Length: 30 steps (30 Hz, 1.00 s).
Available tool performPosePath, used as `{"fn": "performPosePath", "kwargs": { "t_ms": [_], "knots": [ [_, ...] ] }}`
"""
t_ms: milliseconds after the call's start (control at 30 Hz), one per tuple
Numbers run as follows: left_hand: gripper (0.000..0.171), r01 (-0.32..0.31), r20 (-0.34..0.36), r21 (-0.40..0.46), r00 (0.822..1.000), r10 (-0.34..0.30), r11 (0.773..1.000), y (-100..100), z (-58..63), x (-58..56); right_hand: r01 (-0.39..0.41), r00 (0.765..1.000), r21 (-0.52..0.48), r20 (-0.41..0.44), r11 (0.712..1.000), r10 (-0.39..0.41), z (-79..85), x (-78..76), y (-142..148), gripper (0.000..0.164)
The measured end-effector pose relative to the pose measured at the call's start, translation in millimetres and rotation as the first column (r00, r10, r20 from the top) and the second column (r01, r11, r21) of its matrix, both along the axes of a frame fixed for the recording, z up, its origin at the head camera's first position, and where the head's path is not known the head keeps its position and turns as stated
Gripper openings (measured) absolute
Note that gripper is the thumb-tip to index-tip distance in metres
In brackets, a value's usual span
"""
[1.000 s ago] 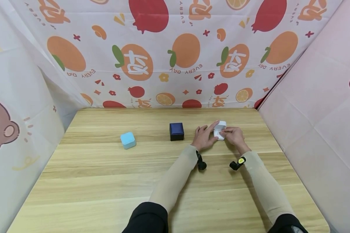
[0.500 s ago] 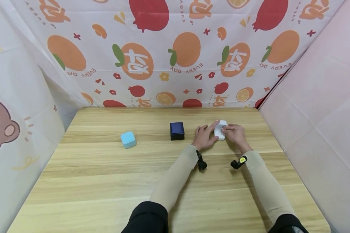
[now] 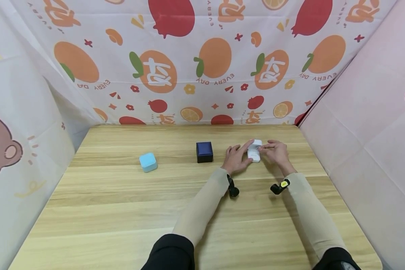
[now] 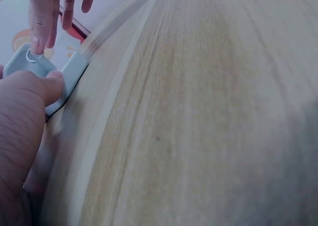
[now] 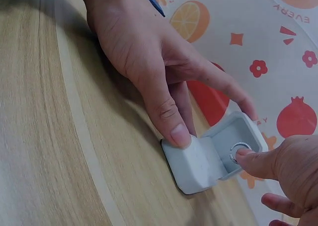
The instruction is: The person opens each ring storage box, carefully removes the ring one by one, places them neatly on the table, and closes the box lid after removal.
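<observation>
A white ring box (image 3: 254,155) stands with its lid raised near the far right of the table. My left hand (image 3: 235,159) holds it from the left, thumb on the base and a finger up at the lid, as the right wrist view shows. With thumb and fingers, my right hand (image 3: 277,153) pinches a silvery ring (image 5: 241,144) set with small sparkling stones. In the right wrist view the ring appears in front of the raised lid, above the base. The tips of the fingers behind the ring are partly hidden.
A dark blue box (image 3: 204,152) stands closed to the left of my left hand. Farther left lies a closed light blue box (image 3: 148,162) with rounded corners. Behind the wooden table (image 3: 128,210) hangs a fruit-print cloth (image 3: 182,75).
My right hand has drawn back a little up and to the right from the ring box's base, carrying the ring. My left hand and the ring box stay in place.
</observation>
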<state>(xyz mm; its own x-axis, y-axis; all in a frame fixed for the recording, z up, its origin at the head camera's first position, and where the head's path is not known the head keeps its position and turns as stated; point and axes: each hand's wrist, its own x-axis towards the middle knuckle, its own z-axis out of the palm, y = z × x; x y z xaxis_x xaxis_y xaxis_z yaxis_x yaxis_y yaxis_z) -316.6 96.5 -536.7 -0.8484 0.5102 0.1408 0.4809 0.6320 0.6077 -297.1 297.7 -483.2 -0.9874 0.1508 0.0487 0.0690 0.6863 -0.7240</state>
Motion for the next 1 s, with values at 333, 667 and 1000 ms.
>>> {"fn": "performPosePath", "kwargs": {
  "t_ms": [333, 667, 1000],
  "knots": [
    [0.078, -0.006, -0.023, 0.01, 1.0, 0.007, 1.0, 0, -1.0, 2.5, -0.013, 1.0, 0.043, 0.003, 0.999, 0.013, 5.1, -0.6, 1, 0.026],
    [0.078, -0.011, -0.023, 0.006, 1.0, 0.011, 1.0, 1, -2.5, 1.6, -0.041, 0.999, 0.09, -0.009, 0.995, 0.042, 7.7, 0.3, 1, 0.025],
    [0.077, -0.015, -0.024, 0.001, 1.0, 0.015, 1.0, 1, -0.9, 2.0, -0.057, 0.997, 0.153, -0.033, 0.987, 0.063, 11.3, 1.3, 0, 0.023]
  ]
}}
